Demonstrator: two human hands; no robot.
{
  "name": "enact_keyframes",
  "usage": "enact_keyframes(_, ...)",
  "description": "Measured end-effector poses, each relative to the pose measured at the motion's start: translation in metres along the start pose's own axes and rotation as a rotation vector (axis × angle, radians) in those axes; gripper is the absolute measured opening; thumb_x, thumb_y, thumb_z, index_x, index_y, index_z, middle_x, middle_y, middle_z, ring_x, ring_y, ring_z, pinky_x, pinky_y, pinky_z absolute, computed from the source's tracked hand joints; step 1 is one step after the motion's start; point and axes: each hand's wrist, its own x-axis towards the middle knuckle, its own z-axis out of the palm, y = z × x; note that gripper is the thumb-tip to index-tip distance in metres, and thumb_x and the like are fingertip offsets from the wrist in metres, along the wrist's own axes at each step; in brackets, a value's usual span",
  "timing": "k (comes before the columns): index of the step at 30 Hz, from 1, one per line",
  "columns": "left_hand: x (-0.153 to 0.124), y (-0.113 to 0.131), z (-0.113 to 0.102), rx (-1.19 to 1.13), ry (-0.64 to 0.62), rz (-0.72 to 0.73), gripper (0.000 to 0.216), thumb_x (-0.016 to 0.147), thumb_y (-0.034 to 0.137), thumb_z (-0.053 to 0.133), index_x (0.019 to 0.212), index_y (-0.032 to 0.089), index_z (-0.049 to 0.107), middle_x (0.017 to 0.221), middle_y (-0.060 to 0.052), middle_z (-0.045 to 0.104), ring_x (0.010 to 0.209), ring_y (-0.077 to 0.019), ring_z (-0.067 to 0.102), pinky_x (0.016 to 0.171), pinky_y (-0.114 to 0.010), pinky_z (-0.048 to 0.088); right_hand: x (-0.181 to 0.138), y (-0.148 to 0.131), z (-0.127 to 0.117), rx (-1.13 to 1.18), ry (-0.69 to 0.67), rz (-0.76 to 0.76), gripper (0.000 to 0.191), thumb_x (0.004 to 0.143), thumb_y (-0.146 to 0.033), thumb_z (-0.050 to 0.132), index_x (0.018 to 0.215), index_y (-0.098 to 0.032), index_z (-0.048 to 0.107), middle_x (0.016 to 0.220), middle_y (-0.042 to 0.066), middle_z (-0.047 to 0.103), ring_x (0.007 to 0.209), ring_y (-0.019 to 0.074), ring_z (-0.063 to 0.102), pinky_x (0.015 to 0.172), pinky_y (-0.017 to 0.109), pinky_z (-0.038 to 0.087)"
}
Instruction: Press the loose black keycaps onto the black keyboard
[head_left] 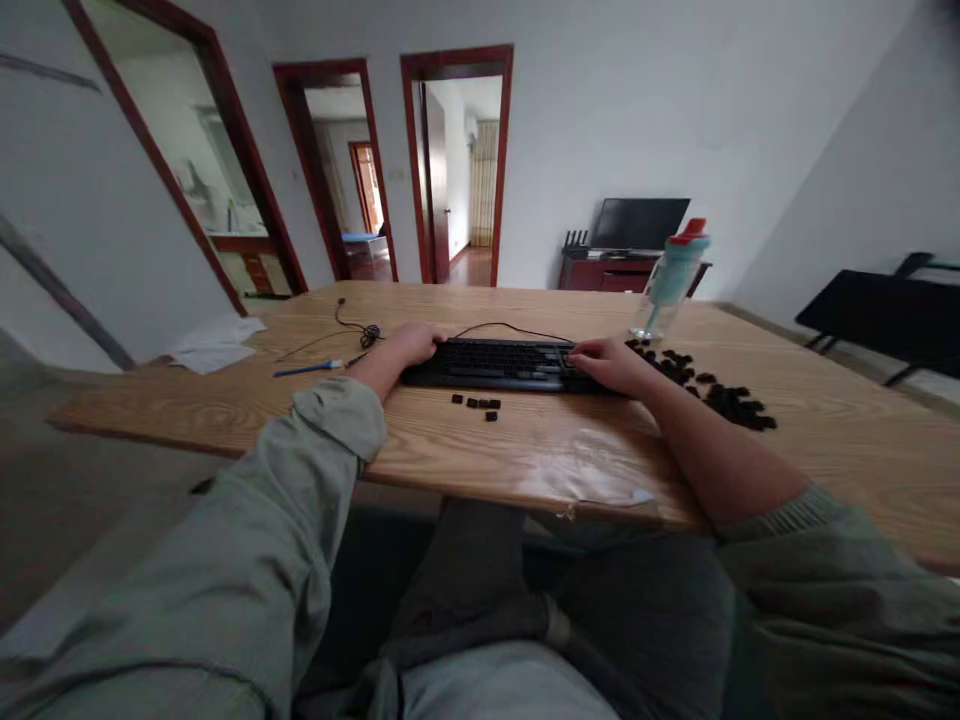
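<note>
A long wooden surface (525, 450) runs across a plain white-walled room with red-framed doorways behind it. On it, straight ahead of us, lies the black keyboard (491, 364), its cable trailing off the back edge.

Our left hand (409, 345) rests on the left end of the keyboard, fingers curled over that edge so that it seems steadied, though we cannot tell how firmly they grip. Our right hand (604, 362) lies palm down on the keyboard's right end, fingers bent toward the keys; whether they pinch a cap is hidden from us.

Just in front of the keyboard sits a small cluster of loose keycaps (478, 403). To the right of the keyboard, a much larger pile of keycaps (709, 390) spreads across the wood, and behind that pile stands a clear water bottle (670, 277) with a red lid. To the left of the keyboard lie a coiled thin cable (360, 332), a blue pen (309, 369) and, farther off, some white paper (214, 343).

We judge the risks modest: a sweep of our right forearm could scatter the pile or push caps off the surface, and a knock to the bottle could tip it toward the keyboard.
</note>
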Motion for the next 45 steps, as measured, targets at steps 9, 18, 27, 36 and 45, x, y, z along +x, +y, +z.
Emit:
enact_keyframes(9,0.001,-0.011,0.013,-0.306,0.111,-0.035,0.028,0.085,0.023,0.061,0.108,0.022,0.078,0.106,-0.005,0.077,0.1,-0.022,0.069,0.09,-0.029,0.051,-0.002,-0.001,0.004,0.006,0.008,-0.014,0.036,0.083,-0.045,0.052,0.077,-0.015,0.07,0.064,0.004,0.063,0.059,0.0158,0.05,0.058,0.029,0.037)
enact_keyframes(18,0.008,-0.007,0.007,-0.499,0.1,-0.053,0.025,0.08,0.016,0.065,0.1,0.015,0.079,0.099,-0.008,0.078,0.09,-0.0209,0.071,0.082,-0.029,0.052,-0.006,-0.004,-0.008,0.015,-0.007,0.009,0.035,0.082,-0.044,0.054,0.079,-0.014,0.071,0.065,0.004,0.064,0.059,0.0159,0.051,0.058,0.029,0.037)
enact_keyframes(27,0.008,-0.01,0.008,-0.484,0.096,-0.06,0.024,0.078,0.019,0.066,0.098,0.017,0.08,0.098,-0.007,0.078,0.091,-0.0214,0.071,0.083,-0.03,0.052,-0.006,-0.001,-0.006,-0.001,-0.006,-0.002,0.036,0.084,-0.044,0.052,0.081,-0.014,0.072,0.065,0.004,0.064,0.059,0.0159,0.051,0.058,0.029,0.038)
enact_keyframes(36,0.013,-0.01,0.006,-0.45,0.063,-0.054,0.026,0.074,0.014,0.065,0.094,0.017,0.08,0.089,-0.006,0.078,0.082,-0.0201,0.07,0.076,-0.028,0.051,-0.003,0.002,-0.005,0.03,-0.005,0.025,0.034,0.083,-0.044,0.056,0.083,-0.014,0.073,0.07,0.006,0.068,0.062,0.0175,0.055,0.06,0.03,0.039)
enact_keyframes(45,0.015,-0.01,0.002,-0.355,0.044,0.006,0.028,0.077,0.015,0.062,0.098,0.017,0.08,0.093,-0.007,0.078,0.085,-0.0193,0.07,0.077,-0.027,0.05,-0.005,0.001,-0.005,0.029,-0.012,0.035,0.035,0.083,-0.045,0.056,0.083,-0.015,0.074,0.07,0.006,0.068,0.062,0.017,0.055,0.061,0.03,0.04)
